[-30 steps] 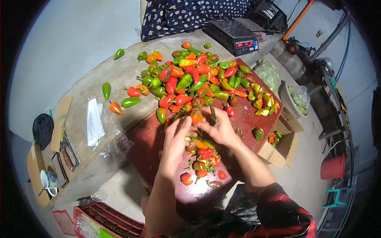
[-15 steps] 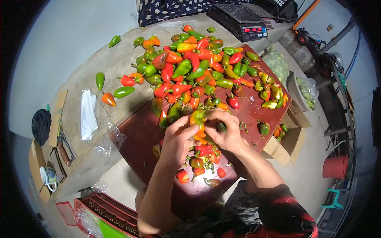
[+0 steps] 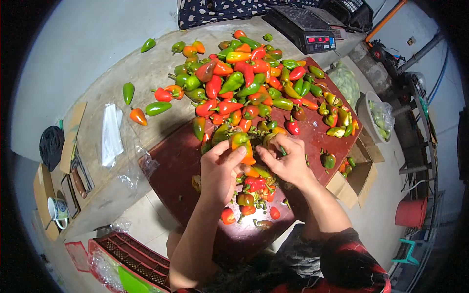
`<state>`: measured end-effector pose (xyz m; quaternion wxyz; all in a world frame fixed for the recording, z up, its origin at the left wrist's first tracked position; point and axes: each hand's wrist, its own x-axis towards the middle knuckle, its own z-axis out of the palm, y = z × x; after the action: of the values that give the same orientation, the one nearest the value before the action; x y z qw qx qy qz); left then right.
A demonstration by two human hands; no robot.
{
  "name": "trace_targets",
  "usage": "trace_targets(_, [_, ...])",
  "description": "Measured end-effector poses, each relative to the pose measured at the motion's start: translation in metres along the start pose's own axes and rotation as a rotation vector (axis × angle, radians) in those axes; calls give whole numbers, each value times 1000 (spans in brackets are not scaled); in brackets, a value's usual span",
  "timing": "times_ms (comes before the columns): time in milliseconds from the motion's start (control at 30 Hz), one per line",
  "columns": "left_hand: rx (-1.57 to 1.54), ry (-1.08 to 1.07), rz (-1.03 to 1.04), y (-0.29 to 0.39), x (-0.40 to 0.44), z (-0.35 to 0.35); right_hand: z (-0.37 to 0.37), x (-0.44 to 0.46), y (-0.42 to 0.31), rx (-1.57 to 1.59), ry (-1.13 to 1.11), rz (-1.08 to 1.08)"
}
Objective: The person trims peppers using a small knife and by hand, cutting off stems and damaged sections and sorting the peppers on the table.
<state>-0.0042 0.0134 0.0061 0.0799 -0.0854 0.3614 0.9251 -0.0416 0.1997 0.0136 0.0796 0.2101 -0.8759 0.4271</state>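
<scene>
An orange pepper with a green patch (image 3: 241, 142) is held between the thumb and fingers of my left hand (image 3: 217, 173). Just to its right, my right hand (image 3: 289, 158) is closed, its fingers curled. Something small and dark green shows among those fingers, mostly hidden, and I cannot make out what it is. Below both hands lie red pepper pieces (image 3: 254, 184) and green stem scraps on the dark red board (image 3: 171, 168). Beyond them a large heap of red, green and orange peppers (image 3: 234, 80) spreads over the board and the concrete ledge.
Cut peppers (image 3: 337, 115) lie at the board's right edge. A cardboard box (image 3: 364, 166) with peppers stands below right, near a tub (image 3: 372, 112). A digital scale (image 3: 312, 39) sits at the back. A red crate (image 3: 132, 254) and a mug (image 3: 58, 210) are at left.
My right hand has moved right, away from the orange pepper, leaving a wider gap between the hands. My left hand still holds the pepper. The whole view has shifted slightly.
</scene>
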Motion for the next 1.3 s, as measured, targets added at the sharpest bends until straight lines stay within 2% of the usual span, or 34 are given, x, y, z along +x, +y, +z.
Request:
trace_targets(100, [94, -12, 24, 0, -1, 5, 2, -1, 2, -80, -45, -118])
trace_targets(267, [-62, -100, -83, 5, -2, 11, 4, 0, 3, -171, -104, -49])
trace_targets(367, [77, -128, 1, -3, -1, 3, 3, 2, 5, -142, -125, -19])
trace_targets(500, [71, -168, -20, -5, 0, -5, -3, 2, -1, -150, -206, -5])
trace_targets(567, [20, -200, -27, -6, 0, -6, -3, 1, 1, -115, -233, -89])
trace_targets(800, [-31, -154, -91, -4, -4, 3, -1, 0, 5, -176, -176, -193])
trace_targets(1000, [14, -193, -56, -6, -2, -2, 0, 0, 6, -305, -131, -263])
trace_targets(1067, [-69, -218, -80, -6, -2, -3, -1, 0, 6, -310, -115, -288])
trace_targets(1300, [-77, -240, -98, -4, -3, -3, -2, -1, 6, -318, -83, -338])
